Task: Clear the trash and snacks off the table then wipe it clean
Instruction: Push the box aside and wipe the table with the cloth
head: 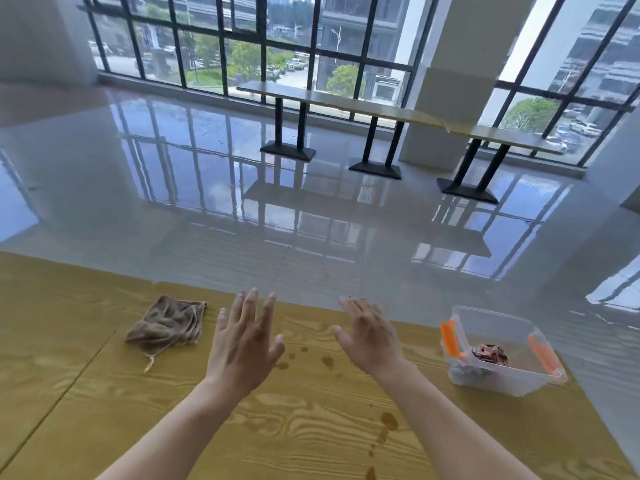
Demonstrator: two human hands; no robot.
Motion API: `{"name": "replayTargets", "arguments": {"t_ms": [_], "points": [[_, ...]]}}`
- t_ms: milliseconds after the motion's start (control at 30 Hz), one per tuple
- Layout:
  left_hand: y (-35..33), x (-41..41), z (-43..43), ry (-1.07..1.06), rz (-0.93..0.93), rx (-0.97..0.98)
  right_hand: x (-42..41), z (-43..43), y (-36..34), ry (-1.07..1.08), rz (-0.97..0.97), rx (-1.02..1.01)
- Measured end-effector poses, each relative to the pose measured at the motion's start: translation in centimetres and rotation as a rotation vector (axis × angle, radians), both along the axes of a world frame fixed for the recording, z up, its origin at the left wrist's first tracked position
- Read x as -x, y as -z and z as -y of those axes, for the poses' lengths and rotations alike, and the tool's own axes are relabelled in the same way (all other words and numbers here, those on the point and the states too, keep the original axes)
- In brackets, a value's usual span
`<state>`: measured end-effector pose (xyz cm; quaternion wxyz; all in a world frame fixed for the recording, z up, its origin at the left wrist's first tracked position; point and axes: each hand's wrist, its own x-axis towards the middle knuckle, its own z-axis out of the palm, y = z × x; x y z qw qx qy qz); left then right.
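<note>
Two bare hands, the left hand (242,344) and the right hand (372,337), hover over a wooden table (86,393), fingers spread straight and holding nothing. One crumpled brown cloth (166,327) lies left of them. One clear container (498,382) with two orange latches (450,339), right of them, holds snack wrappers (490,353). Several brown spill spots (327,361) mark the wood between and below the hands.

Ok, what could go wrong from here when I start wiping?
1. The box sits open near the table's edge; a wide wipe could push it off and spill the snacks.
2. The brown spots run in a scattered trail toward you, so the near ones are easy to miss.
3. The cloth is bunched up and may smear rather than lift them.
</note>
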<state>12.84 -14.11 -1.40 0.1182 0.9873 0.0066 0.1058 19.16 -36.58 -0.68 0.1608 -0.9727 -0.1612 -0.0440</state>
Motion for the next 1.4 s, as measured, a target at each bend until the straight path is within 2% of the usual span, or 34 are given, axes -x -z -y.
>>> {"name": "replayTargets", "arguments": {"t_ms": [200,433,767,867,933,1033,1133,1267,1333,1400], "points": [[2.8,4.1,-9.3,-0.128,-0.029,0.037,0.8,-10.7,2.5,-0.126,-0.06,-0.012],[8.8,9.8,-18.2,-0.276,-0.183,0.03,1.8,-21.2,6.9,-0.278,-0.208,0.03],[18.5,11.3,-22.6,-0.235,-0.356,-0.03,-2.3,-33.2,13.4,-0.318,-0.396,0.024],[21.0,11.7,-23.1,-0.228,-0.362,-0.019,-4.0,-36.3,15.0,-0.311,-0.441,0.011],[21.9,11.6,-23.4,-0.216,-0.343,-0.003,-4.9,-37.8,16.0,-0.304,-0.473,0.076],[23.2,11.4,-23.6,-0.206,-0.273,-0.006,-5.6,-39.3,17.3,-0.3,-0.424,0.286],[23.7,11.3,-23.6,-0.193,-0.24,0.004,-5.6,-40.4,17.7,-0.302,-0.273,0.429],[23.8,11.4,-23.5,-0.186,-0.246,0.023,-4.8,-40.5,17.3,-0.339,-0.031,0.372],[23.8,11.5,-23.5,-0.183,-0.258,0.03,-3.9,-39.4,17.0,-0.349,-0.05,0.303],[23.6,11.5,-23.5,-0.186,-0.256,0.022,-3.0,-38.0,16.5,-0.332,-0.162,0.199]]}}
